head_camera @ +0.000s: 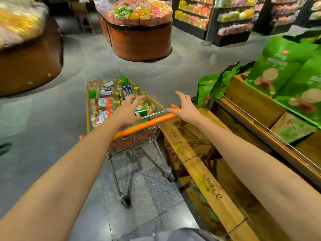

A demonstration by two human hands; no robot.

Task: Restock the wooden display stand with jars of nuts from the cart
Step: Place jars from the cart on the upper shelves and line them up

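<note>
1. Left grip (129, 108) is hovering, fingers spread and empty, over the jars (104, 105) lying packed in the cart (132, 145).
2. Right grip (185, 107) is hanging released above the handle (142, 125) end, just beside the stand (205, 171).
3. Risk: a clumsy grab could be nudging the wheeled cart away, or a smooth jar could be slipping onto the floor (52, 119).

Orange cart handle (145, 125) — green bags (284, 66)
</note>
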